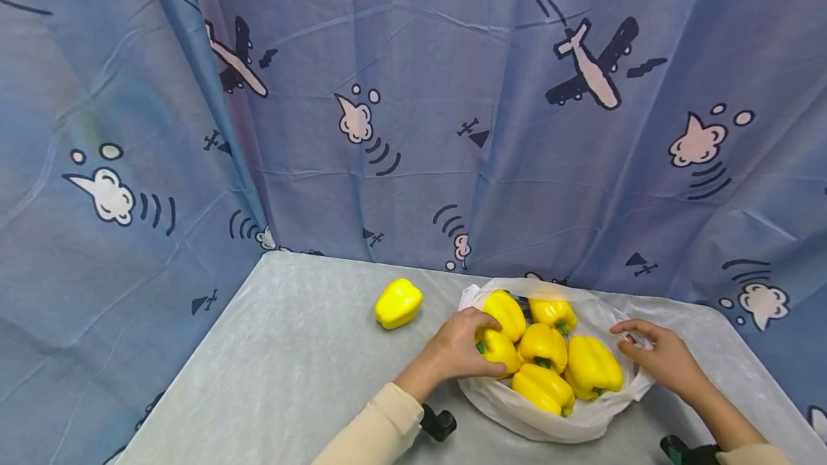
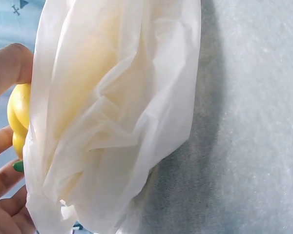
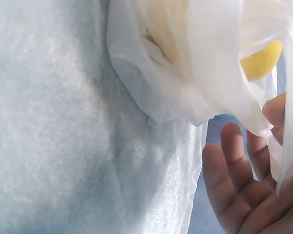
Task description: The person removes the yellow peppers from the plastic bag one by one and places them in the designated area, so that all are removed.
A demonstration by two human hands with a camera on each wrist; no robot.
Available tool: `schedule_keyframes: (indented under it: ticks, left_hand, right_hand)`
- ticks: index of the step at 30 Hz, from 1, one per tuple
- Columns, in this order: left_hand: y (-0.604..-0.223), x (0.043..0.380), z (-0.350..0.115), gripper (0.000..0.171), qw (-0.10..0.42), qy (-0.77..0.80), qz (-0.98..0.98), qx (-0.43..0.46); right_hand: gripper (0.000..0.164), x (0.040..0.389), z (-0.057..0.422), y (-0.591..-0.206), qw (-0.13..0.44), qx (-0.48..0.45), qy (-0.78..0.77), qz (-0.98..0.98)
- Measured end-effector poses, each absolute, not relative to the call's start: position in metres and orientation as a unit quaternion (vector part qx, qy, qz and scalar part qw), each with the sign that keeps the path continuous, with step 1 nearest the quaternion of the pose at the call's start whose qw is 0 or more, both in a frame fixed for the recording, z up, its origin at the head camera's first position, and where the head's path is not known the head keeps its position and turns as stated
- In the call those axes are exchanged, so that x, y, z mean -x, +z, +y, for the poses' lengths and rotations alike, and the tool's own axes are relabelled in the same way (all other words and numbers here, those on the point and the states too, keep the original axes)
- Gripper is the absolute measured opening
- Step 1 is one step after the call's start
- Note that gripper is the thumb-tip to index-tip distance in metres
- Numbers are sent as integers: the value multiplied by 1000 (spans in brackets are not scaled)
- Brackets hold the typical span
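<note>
A white plastic bag (image 1: 555, 430) lies open on the table, holding several yellow bell peppers (image 1: 544, 345). At its left side my left hand (image 1: 460, 346) grips one bell pepper (image 1: 499, 351), thumb and fingers spread around it. In the left wrist view that pepper (image 2: 20, 114) shows partly behind the bag's wall, with a bit of green stem near the fingers. My right hand (image 1: 665, 357) is at the bag's right rim. In the right wrist view, thumb and forefinger pinch the bag's thin plastic (image 3: 256, 114), while the other fingers (image 3: 217, 168) extend beside it.
Another yellow bell pepper (image 1: 398, 303) lies on the table left of the bag. The pale cloth-covered table (image 1: 271, 372) reaches back to a blue curtain (image 1: 413, 128) with printed airplanes. Something dark (image 1: 525, 307) shows among the peppers at the bag's back.
</note>
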State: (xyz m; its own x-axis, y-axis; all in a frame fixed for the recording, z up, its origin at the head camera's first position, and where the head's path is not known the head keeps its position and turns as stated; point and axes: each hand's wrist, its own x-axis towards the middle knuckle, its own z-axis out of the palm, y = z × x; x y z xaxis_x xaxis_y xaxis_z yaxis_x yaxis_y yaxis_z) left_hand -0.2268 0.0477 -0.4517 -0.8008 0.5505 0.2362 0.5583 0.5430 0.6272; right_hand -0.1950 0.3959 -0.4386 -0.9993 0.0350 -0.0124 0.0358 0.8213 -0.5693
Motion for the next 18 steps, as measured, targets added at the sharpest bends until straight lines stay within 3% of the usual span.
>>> schedule_keyframes:
  ticks: [18]
  left_hand:
    - [-437,223,43,51,15,-405,-856,322]
  right_hand:
    - [34,195,395,-438,-3,-14,-299,954]
